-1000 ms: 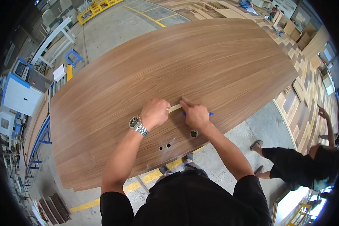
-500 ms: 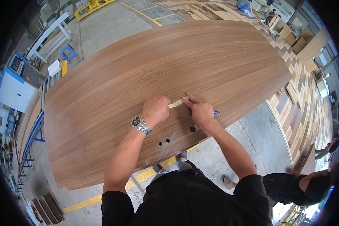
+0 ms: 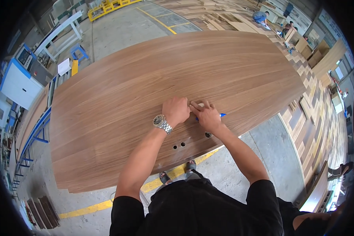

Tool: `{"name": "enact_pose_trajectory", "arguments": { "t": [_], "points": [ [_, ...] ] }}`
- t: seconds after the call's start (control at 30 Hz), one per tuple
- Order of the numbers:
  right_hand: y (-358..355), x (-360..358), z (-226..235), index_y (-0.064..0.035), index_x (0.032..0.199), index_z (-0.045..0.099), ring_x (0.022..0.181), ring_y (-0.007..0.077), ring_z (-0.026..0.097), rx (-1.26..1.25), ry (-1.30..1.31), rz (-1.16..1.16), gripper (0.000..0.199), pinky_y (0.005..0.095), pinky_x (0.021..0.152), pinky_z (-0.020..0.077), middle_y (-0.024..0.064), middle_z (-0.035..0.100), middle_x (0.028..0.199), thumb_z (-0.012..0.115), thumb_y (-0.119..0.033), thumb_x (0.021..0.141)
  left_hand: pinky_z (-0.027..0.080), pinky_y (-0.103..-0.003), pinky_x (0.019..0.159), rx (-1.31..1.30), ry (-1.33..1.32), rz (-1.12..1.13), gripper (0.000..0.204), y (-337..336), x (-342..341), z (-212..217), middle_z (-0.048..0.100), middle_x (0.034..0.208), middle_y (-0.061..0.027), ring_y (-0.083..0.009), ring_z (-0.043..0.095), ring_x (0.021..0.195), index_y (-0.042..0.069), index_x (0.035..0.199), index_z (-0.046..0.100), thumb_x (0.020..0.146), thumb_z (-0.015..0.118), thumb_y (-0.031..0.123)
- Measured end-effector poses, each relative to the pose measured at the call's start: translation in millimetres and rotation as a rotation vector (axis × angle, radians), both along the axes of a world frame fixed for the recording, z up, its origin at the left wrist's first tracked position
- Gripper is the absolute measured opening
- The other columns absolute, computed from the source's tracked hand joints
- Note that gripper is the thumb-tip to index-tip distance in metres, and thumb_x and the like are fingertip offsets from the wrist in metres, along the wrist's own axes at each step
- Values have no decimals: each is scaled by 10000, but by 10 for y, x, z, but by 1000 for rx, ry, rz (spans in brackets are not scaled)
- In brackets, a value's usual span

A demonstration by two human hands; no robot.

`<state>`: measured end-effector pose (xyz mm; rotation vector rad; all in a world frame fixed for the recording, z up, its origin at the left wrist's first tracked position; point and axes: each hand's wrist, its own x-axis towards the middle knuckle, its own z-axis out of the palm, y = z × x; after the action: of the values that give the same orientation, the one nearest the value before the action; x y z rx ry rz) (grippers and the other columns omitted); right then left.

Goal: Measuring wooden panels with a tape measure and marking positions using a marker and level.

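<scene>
A large wood-grain panel lies flat before me, with two small round holes at its near edge and a larger one partly covered by my right wrist. My left hand is closed over the panel, a metal watch on its wrist; whatever its fingers grip is hidden. Right beside it, my right hand rests low on the panel, fingers bent forward. A pale strip like tape shows at its fingers. From under the same hand sticks out a blue pen, held in the palm.
To the left stand a roller conveyor with a blue frame, a white-and-blue machine cabinet and a blue stool. Wooden planks cover the floor at right. Another person's arm shows at lower right; people sit far off.
My hands have come closer together, and the pale strip that stretched between them is now mostly hidden. The pen has moved along with my right hand. The view has shifted slightly.
</scene>
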<state>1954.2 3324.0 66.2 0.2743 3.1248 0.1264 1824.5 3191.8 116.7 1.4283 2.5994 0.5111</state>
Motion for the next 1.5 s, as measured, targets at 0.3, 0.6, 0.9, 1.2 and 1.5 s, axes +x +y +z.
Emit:
{"name": "enact_pose_trajectory", "arguments": {
  "t": [0.3,0.6,0.9,1.2,1.5],
  "points": [
    [-30,-101,-44,-126,1455,444,1442,353,292,113,-110,72,558,608,1142,250,37,362,1560,529,-273,924,524,-475,637,211,-86,13,122,-110,436,-212,691,773,-141,-348,673,731,119,923,652,813,628,166],
    [3,-172,169,-100,1423,468,1406,320,350,127,-145,128,604,617,1135,256,80,401,1523,632,-256,863,488,-422,613,831,-99,-36,138,-610,1140,81,648,825,-110,-313,614,684,93,962,619,828,651,82],
    [318,426,665,9,995,727,659,158,606,-992,831,-622,462,292,617,485,90,667,762,542,-415,1007,508,-445,845,583,134,443,257,-2062,471,-451,669,1069,-208,-409,637,980,32,1148,620,895,641,72],
    [441,2,-269,0,1024,655,614,73,588,-1661,814,-452,268,204,499,403,61,690,790,780,-147,837,478,-465,762,567,214,451,281,-1854,493,-741,652,974,-178,-385,610,864,43,1152,616,871,633,42],
    [350,-137,-346,9,852,687,603,54,533,-1373,643,-416,128,218,529,411,-13,615,692,778,-66,801,496,-439,852,480,159,487,274,-1849,511,-745,658,1085,-210,-407,626,989,35,1166,615,892,616,35]
  ]
}}
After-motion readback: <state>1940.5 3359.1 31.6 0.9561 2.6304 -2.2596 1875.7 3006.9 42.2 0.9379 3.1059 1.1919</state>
